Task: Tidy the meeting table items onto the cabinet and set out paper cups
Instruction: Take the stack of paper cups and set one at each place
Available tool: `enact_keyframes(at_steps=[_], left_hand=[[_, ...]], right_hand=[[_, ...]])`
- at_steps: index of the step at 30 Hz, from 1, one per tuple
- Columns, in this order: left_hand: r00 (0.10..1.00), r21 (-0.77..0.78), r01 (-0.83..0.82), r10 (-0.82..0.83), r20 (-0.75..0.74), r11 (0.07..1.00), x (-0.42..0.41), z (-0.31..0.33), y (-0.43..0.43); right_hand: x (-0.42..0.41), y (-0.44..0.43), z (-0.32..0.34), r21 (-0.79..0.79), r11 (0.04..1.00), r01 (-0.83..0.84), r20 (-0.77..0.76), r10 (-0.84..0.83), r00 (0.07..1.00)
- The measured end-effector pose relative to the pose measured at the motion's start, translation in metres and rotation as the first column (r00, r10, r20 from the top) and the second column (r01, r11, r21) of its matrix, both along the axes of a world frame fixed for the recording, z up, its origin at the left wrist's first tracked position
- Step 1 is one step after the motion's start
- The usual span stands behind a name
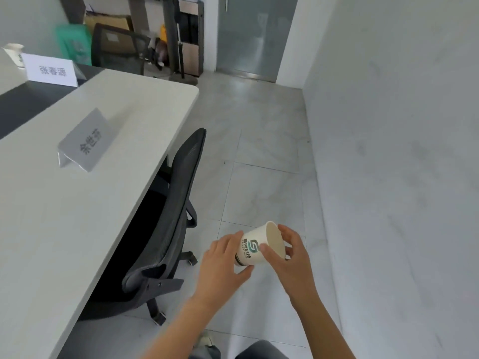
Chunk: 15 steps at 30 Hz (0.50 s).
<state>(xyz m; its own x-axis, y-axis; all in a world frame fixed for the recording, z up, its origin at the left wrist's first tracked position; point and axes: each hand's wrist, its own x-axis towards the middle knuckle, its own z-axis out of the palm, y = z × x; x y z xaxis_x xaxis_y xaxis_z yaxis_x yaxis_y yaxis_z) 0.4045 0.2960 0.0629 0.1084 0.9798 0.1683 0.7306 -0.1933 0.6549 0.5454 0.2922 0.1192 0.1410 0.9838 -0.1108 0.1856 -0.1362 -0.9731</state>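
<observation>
Right now I am on the cup-setting half of the job. Both my hands hold a white paper cup with a green logo [255, 246], tipped on its side with its mouth turned away from the long white meeting surface [108, 203]. It hangs over the floor tiles, just off that surface's long edge. My left hand [220, 265] is curled round the cup's base end, and my right hand [290, 255] pinches the rim between thumb and fingers. Whether a second cup is nested inside I cannot tell. On the surface stands a grey tent-shaped name card [84, 141] with no cup beside it. At the surface's far end a second white paper cup [15, 54] stands behind a white name card [51, 71]. So I judge the next move is to turn my cup upright and set it near the grey card, reaching over the black mesh office chair [176, 203] tucked under that edge, gripping lightly so the thin wall does not crumple.
</observation>
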Motion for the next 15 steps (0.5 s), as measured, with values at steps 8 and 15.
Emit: enact_keyframes(at_steps=[8,15], left_hand=[[0.998,-0.092,0.062,-0.064,-0.021,0.994,0.024,-0.018,0.093],[0.956,-0.093,-0.294,0.293,-0.025,0.951,0.034,-0.01,0.201]], right_hand=[[0.031,0.092,-0.029,-0.102,0.994,0.046,0.021,-0.044,0.999],[0.052,0.241,-0.026,-0.044,0.983,-0.179,0.057,0.182,0.982]])
